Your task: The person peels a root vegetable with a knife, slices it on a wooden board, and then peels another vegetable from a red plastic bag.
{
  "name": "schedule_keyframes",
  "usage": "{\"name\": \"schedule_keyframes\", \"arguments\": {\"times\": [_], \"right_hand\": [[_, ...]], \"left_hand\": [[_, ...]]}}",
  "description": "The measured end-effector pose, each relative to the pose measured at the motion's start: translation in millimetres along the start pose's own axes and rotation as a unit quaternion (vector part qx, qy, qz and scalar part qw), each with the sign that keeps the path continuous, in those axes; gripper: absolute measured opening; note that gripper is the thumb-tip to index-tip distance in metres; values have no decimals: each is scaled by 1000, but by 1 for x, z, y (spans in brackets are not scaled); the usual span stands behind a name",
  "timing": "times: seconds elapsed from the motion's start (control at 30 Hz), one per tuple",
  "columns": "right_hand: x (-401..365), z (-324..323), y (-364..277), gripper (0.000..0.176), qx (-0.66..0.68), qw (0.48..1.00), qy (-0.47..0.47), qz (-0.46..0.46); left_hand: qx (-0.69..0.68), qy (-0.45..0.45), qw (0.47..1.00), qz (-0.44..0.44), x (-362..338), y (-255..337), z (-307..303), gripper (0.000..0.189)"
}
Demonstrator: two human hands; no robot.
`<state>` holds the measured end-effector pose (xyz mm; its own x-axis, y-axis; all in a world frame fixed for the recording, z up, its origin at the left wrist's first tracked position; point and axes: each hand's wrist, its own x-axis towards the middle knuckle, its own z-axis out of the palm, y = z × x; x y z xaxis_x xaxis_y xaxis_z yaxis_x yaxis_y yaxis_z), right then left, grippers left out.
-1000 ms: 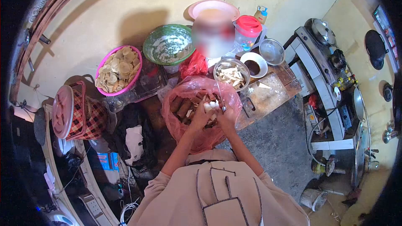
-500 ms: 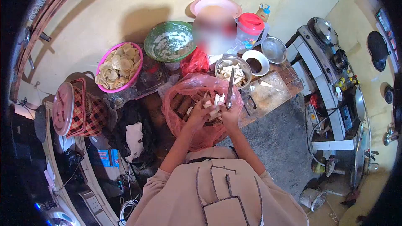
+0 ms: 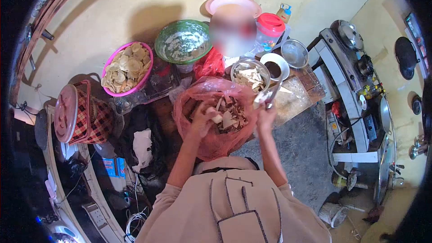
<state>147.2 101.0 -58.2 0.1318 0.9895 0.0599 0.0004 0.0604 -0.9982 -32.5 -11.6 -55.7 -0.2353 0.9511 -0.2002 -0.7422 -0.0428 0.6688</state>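
My left hand (image 3: 203, 120) is closed around a peeled white root piece (image 3: 217, 119), over the left part of the red plastic bag (image 3: 189, 146). Inside that bag lie brown peels and pale scraps (image 3: 230, 118). Beyond the bag's right rim, my right hand (image 3: 266, 116) grips a knife (image 3: 277, 87), its blade pointing up and to the right. White pieces (image 3: 258, 101) show beside the knife at the fingers of this hand. Just past it stands a bowl (image 3: 238, 65) holding cut white pieces.
A pink basket of pale round slices (image 3: 128, 69), a green basin (image 3: 180, 40) and a red-lidded container (image 3: 271, 24) line the wall. A white bowl of dark contents (image 3: 281, 60) stands by a wooden board (image 3: 294, 101). A stove (image 3: 348, 63) is at right.
My hands have come apart: the right moved right with the knife and white pieces, out past the bag's rim. The left shifted slightly left, and the bag's peels are more exposed.
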Motion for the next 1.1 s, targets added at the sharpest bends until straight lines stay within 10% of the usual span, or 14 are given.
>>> {"name": "schedule_keyframes", "arguments": {"times": [0.13,0.23,0.33,0.53,1.1], "right_hand": [[-4,-3,-36,12,-93,985,-142,33],[-17,13,-45,37,-206,938,-232,-154],[-27,20,-70,45,-259,910,-324,-23],[-48,27,-40,39,-56,954,-255,-145],[-83,30,-51,36,-173,925,-281,-188]], "left_hand": [[-89,14,996,-27,-6,2,-23,47],[-108,-32,993,-36,-4,-4,-16,45],[-26,-61,997,-43,-4,-3,-5,40],[-13,-33,999,11,1,-9,11,32],[422,78,832,352,-22,-14,54,46]]}}
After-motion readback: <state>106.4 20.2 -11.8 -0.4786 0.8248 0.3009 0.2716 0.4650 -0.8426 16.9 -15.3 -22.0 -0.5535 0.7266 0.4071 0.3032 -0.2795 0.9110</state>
